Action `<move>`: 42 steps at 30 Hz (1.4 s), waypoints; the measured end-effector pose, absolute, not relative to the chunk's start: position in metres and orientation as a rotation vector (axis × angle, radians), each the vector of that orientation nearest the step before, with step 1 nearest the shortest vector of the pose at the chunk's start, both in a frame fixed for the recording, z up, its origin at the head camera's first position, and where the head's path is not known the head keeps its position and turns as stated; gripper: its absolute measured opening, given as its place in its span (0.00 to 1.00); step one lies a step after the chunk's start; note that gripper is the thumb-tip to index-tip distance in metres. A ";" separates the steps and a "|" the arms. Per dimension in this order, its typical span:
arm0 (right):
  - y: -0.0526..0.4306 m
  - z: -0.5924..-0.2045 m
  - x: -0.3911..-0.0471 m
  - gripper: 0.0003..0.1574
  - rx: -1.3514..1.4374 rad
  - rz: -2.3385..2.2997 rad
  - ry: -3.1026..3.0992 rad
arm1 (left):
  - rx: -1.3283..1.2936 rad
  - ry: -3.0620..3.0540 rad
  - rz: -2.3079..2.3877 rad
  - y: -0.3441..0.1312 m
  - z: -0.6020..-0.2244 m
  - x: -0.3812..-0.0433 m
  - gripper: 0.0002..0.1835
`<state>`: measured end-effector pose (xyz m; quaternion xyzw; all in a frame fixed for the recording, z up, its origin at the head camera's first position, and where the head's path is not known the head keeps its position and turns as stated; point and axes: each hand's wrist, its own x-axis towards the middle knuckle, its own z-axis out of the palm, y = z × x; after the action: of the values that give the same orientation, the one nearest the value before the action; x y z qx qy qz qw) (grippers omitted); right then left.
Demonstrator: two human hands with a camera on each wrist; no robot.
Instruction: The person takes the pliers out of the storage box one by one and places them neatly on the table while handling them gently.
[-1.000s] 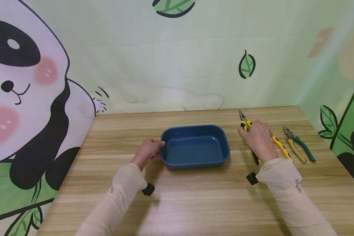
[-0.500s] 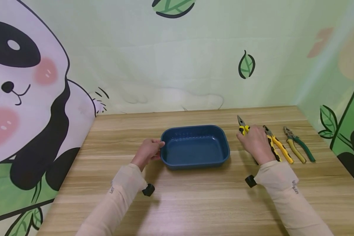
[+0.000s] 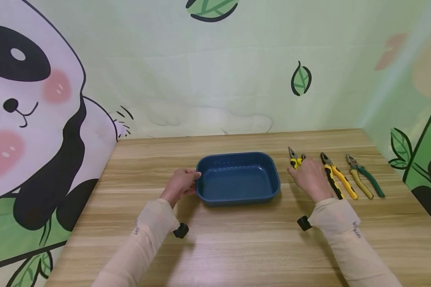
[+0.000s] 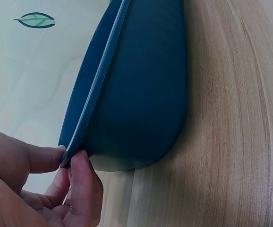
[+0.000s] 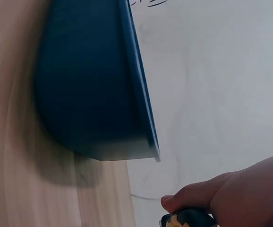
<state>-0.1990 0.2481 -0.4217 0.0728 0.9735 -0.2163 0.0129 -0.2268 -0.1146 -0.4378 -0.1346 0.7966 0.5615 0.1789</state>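
Observation:
My left hand [image 3: 181, 184] pinches the left rim of a dark blue rectangular dish [image 3: 237, 187], thumb over the edge and fingers beneath it outside. The dish stands on the wooden table. In the left wrist view the thumb and fingers meet at the rim [image 4: 96, 90]. My right hand [image 3: 311, 177], right of the dish, grips yellow-and-black long-nose pliers [image 3: 293, 158], their grey nose pointing away from me. Most of their handles are hidden under the hand. In the right wrist view the thumb lies against a black-and-yellow handle [image 5: 188, 218]. A small grey metal tip [image 3: 303, 156] shows just beyond the knuckles.
Yellow-and-black pliers [image 3: 339, 181] lie right of my right hand. Farther right lie pliers with one yellowish and one green handle [image 3: 371, 181]. A printed cloth backdrop [image 3: 215, 79] rises behind the table's far edge, and another panel stands at the right.
My right hand has drawn the long-nose pliers toward me and slightly left, uncovering the yellow-and-black pliers beside it. The left hand and the dish have stayed in place.

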 end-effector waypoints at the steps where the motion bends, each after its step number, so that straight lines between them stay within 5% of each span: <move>1: 0.248 -0.422 -0.199 0.35 0.228 -0.657 3.035 | -0.379 2.251 1.590 -0.115 -0.438 -0.227 0.14; 18: 0.246 -0.441 -0.205 0.24 0.334 -0.814 2.904 | -0.377 2.239 1.609 -0.115 -0.439 -0.227 0.14; 26: 0.246 -0.446 -0.205 0.31 0.303 -0.785 2.890 | -0.372 2.246 1.604 -0.115 -0.439 -0.227 0.14; 42: 0.243 -0.453 -0.206 0.26 0.357 -0.785 2.846 | -0.375 2.247 1.611 -0.115 -0.440 -0.227 0.13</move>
<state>-0.2059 0.2427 -0.4530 0.1198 0.9537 -0.2630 0.0838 -0.2268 -0.1154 -0.4401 -0.1323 0.7929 0.5685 0.1751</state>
